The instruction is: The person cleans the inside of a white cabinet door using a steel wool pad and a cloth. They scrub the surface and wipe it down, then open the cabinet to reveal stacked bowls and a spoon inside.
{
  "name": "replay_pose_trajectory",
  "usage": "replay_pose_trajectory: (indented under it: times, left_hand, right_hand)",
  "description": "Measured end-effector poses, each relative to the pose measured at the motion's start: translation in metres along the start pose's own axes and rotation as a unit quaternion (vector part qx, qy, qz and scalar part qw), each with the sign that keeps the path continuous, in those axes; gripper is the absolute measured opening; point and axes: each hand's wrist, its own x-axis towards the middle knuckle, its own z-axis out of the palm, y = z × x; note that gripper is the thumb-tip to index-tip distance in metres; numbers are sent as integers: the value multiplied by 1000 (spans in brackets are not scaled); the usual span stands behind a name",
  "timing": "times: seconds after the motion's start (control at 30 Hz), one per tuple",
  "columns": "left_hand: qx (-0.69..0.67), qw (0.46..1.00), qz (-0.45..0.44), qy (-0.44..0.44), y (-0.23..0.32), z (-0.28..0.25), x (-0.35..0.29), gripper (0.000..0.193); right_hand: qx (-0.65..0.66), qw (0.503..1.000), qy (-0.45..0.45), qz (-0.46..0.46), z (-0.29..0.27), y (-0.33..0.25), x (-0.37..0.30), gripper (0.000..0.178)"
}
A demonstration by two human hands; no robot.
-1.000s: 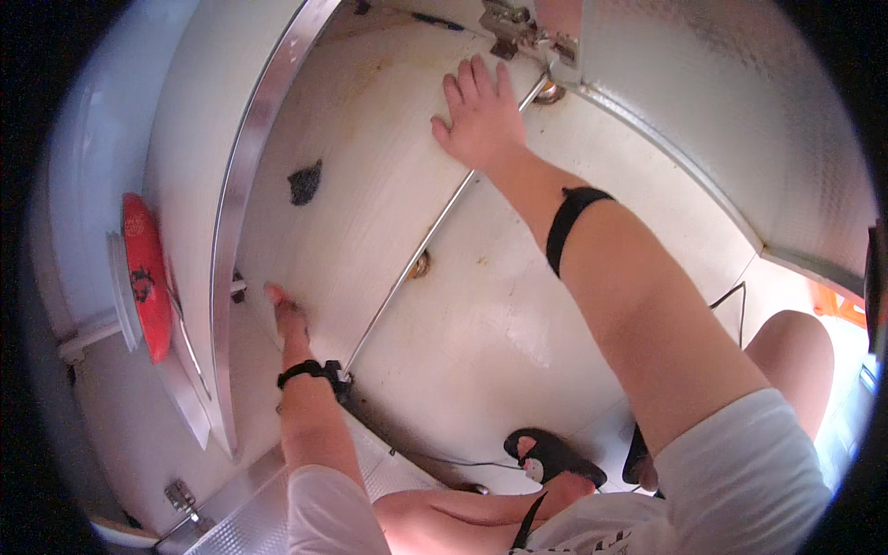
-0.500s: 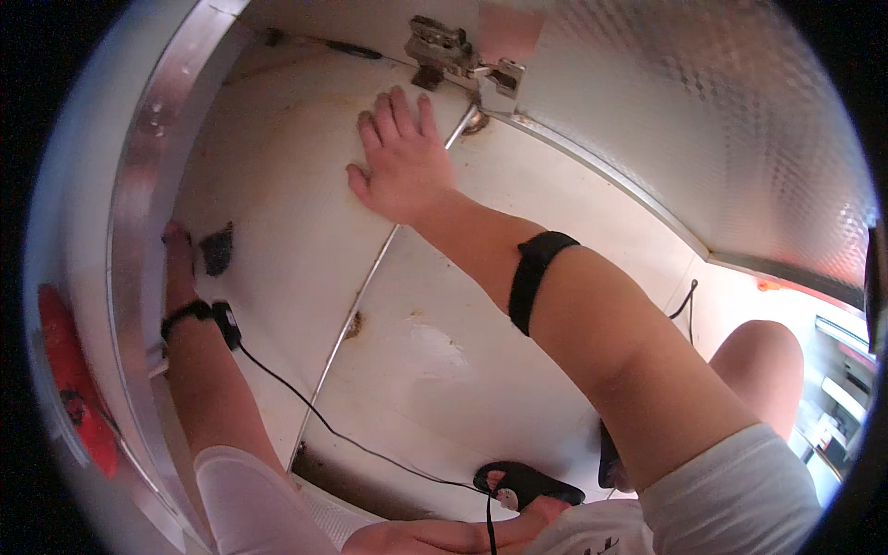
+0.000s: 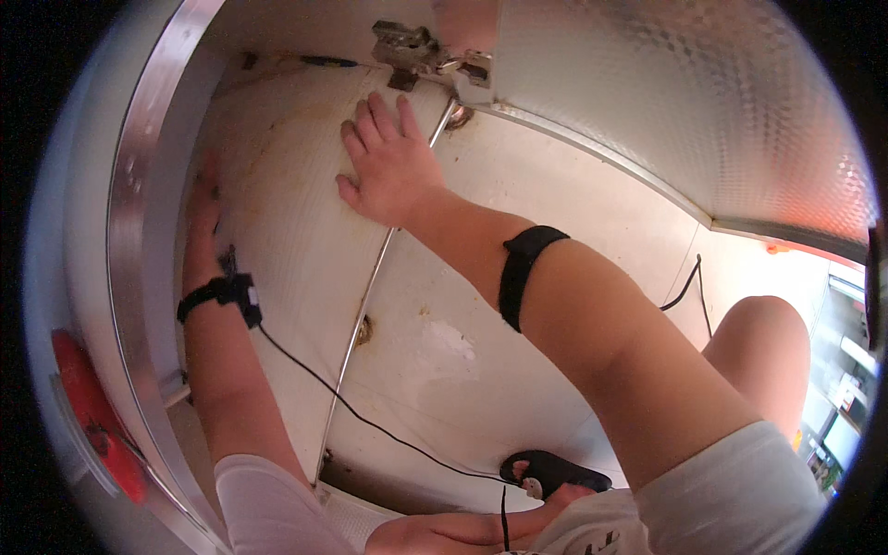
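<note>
My right hand [image 3: 393, 162] lies flat, fingers spread, on the white panel [image 3: 296, 203] inside a cabinet. Its heel is by the thin metal strip [image 3: 375, 264] along the panel's edge. Just beyond its fingertips is a metal hinge [image 3: 407, 48]. On the far left, my left hand [image 3: 207, 199] reaches in along the cabinet's side wall, dim and smeared, so its fingers and anything in them cannot be made out. A black device [image 3: 239, 294] is strapped to the left wrist, with a dark scrap [image 3: 228, 259] beside it. My right forearm wears a black band [image 3: 529, 276].
An open door with a patterned metallic face [image 3: 638, 111] stands at upper right. A metal frame edge [image 3: 139, 176] runs down the left, with a red object [image 3: 97, 416] outside it. A dark slim tool [image 3: 328, 61] lies at the back. A black cable [image 3: 370, 427] crosses below.
My left hand has moved farther into the cabinet along the side wall. My right hand stays flat on the panel, while the whole view has shifted slightly.
</note>
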Motion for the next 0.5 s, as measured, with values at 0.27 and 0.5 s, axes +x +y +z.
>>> replay_pose_trajectory:
  times: [0.27,0.5]
  left_hand:
    - [-28,997,-71,12,5,-1,35,46]
    - [-60,996,-72,4,60,18,81,44]
  right_hand:
    - [22,1000,14,-7,-8,12,1,72]
    - [-2,1000,7,-4,-27,12,1,73]
